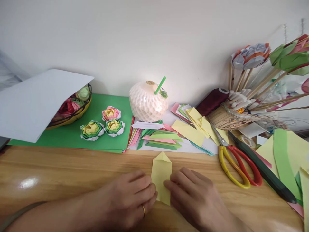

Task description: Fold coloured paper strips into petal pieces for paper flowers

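Observation:
A yellow strip of paper (161,180) lies upright before me on the wooden table, its far end folded to a blunt point with small corner flaps. Along its left edge my left hand (135,196), with a ring on one finger, pinches the paper with curled fingers. On the opposite edge my right hand (193,193) grips it between thumb and bent fingers. Just beyond the strip sits a pile of folded paper pieces (164,137) in green, pink and white. Loose yellow paper sheets (188,132) lie beside that pile.
Scissors (238,164) and a dark-handled cutter (267,170) lie at right, near a basket of paper flowers (222,117). A white coconut with a straw (148,103) stands behind. Paper lotus flowers (91,130) rest on green sheets (108,100); white paper (45,100) covers another basket.

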`<state>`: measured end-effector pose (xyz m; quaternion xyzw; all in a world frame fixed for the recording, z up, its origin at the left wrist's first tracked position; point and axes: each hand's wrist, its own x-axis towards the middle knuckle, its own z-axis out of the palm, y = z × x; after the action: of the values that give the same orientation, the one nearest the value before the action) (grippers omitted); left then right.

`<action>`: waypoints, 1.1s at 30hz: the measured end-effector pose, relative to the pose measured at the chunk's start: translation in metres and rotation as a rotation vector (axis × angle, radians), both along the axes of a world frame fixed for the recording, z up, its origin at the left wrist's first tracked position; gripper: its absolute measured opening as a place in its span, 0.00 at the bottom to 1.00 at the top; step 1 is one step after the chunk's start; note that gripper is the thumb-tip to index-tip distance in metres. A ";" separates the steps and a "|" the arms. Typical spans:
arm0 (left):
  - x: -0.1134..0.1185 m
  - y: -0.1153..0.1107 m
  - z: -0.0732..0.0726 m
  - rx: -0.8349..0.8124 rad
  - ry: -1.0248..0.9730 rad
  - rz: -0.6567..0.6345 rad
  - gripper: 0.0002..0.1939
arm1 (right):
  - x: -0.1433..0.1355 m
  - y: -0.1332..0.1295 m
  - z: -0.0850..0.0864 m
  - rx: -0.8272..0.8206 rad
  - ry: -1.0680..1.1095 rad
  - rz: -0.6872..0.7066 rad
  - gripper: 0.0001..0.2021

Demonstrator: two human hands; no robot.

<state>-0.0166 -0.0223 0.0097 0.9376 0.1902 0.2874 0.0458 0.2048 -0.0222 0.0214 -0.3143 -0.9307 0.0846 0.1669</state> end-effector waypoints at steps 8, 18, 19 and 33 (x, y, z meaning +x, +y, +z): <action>-0.002 -0.001 0.000 0.021 0.030 0.005 0.22 | -0.004 -0.003 0.002 -0.030 -0.022 0.216 0.15; -0.003 -0.001 -0.006 0.152 0.058 0.135 0.21 | -0.004 0.001 0.002 -0.084 0.032 -0.015 0.12; -0.003 -0.001 -0.006 0.158 0.057 0.139 0.20 | -0.005 0.002 0.002 -0.104 0.044 -0.017 0.12; 0.001 -0.003 -0.013 0.021 0.039 0.152 0.17 | -0.010 -0.001 -0.012 -0.271 0.177 -0.246 0.10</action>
<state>-0.0151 -0.0250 -0.0037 0.9263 0.2588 0.2736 0.0104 0.1950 -0.0231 0.0093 -0.4366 -0.8471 0.2151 0.2135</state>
